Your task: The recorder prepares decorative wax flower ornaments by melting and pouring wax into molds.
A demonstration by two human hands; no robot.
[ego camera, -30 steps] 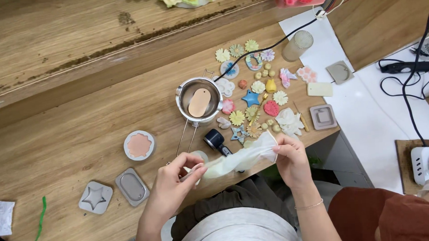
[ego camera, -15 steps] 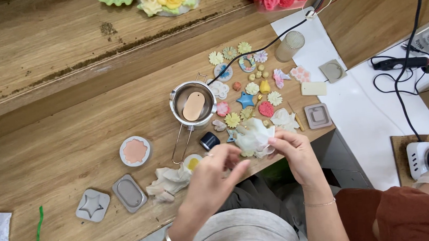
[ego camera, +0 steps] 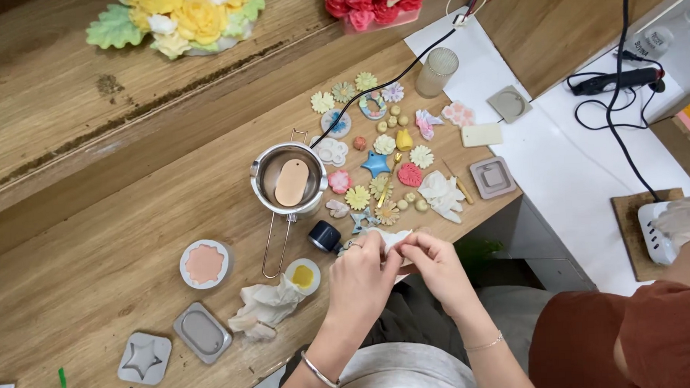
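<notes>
— What are the two hands doing?

— The left hand and right hand meet at the near edge of the worktop, fingers of both pinching a small white crumpled piece between them.

— And the containers?

— Left of the hands, a metal melting pot with a long wire handle holds a tan oval slab. Nearer, a small round mould holds yellow filling, just beside a crumpled white tissue. Farther left, a round flower mould holds peach-coloured fill.
</notes>
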